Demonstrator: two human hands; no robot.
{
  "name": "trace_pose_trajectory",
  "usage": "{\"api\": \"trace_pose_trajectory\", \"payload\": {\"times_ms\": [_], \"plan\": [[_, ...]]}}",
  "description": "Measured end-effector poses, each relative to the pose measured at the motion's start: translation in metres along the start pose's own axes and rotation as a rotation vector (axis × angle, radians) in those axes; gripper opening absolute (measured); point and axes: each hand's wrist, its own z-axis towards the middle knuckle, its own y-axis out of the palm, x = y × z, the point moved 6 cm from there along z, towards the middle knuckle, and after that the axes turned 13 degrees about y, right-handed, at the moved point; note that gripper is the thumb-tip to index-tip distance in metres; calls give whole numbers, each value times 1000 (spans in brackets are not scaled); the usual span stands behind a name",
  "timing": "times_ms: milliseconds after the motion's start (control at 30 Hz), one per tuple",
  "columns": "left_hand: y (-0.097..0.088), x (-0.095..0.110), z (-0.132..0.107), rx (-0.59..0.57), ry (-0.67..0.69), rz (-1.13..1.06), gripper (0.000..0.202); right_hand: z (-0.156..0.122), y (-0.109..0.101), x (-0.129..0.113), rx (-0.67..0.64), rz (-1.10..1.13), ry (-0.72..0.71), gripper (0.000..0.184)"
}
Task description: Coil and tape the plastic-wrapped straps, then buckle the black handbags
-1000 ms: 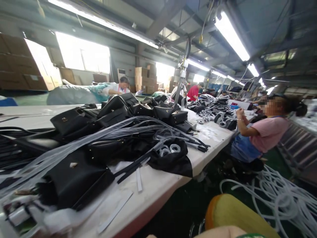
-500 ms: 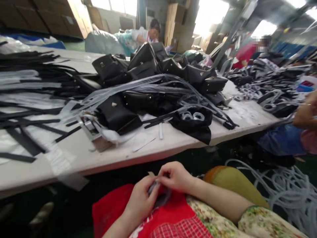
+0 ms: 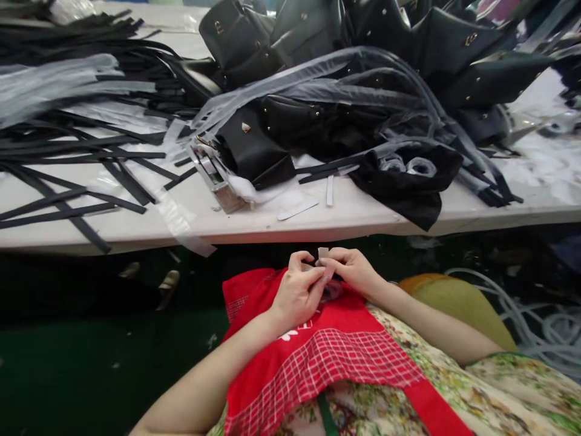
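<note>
My left hand (image 3: pixel 297 290) and my right hand (image 3: pixel 356 270) meet above the lap, fingers closed. Under my left fingers shows part of a clear plastic-wrapped coil (image 3: pixel 333 290), mostly hidden behind the hand. Between the fingertips of my right hand a short pale strip (image 3: pixel 323 252), like tape, sticks up. A red apron (image 3: pixel 345 318) with a checked pocket lies beneath both hands. On the table edge in front are a metal tape dispenser (image 3: pixel 227 192) and a black cloth (image 3: pixel 408 197) bearing similar coils (image 3: pixel 421 166).
Black leather bags (image 3: pixel 258 148) are heaped on the white table (image 3: pixel 267 229), with long plastic-wrapped straps (image 3: pixel 308 75) across them. Black strips (image 3: pixel 82 145) cover the left side. Clear tubing (image 3: pixel 544 327) lies on the floor at right, behind an olive cushion (image 3: pixel 458 309).
The view has tilted down and turned left, so the co-workers are out of sight. My hands stay together; the pale strip now stands up more clearly between them.
</note>
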Motion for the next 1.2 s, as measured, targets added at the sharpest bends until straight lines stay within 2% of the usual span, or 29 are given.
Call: {"api": "trace_pose_trajectory", "payload": {"times_ms": [67,200,300,367,500,633,700,833,900,967,1100,1200], "plan": [[0,-5,0,11,-55,-42,21,-3,-2,-5,0,-82,-81,32],[2,-14,0,83,-138,-158,14,-9,-5,-16,-132,-121,-161,27],[3,-18,0,116,-170,-149,6,-9,-9,-18,-124,-180,-132,23],[3,-20,-1,130,-205,-130,14,-6,-11,-16,-131,-177,-76,23],[5,-17,0,102,-177,-165,27,1,-10,-12,-294,-71,18,29],[6,-15,0,63,-126,-199,33,0,-8,-18,-361,-58,-20,27],[5,-15,0,26,-124,-196,32,-4,-8,-23,-321,-121,-85,23],[11,-16,2,-181,-141,-218,24,-17,-6,-36,-141,-408,-344,13],[13,-18,2,-246,-161,-281,22,-25,-3,-39,-100,-548,-464,13],[15,-23,1,-231,-207,-369,24,-32,0,-38,-99,-680,-561,15],[18,-40,-8,-101,-368,-638,33,-44,5,-32,-82,-925,-758,30],[19,-50,-16,16,-476,-868,36,-47,9,-26,-77,-1005,-826,37]]}}
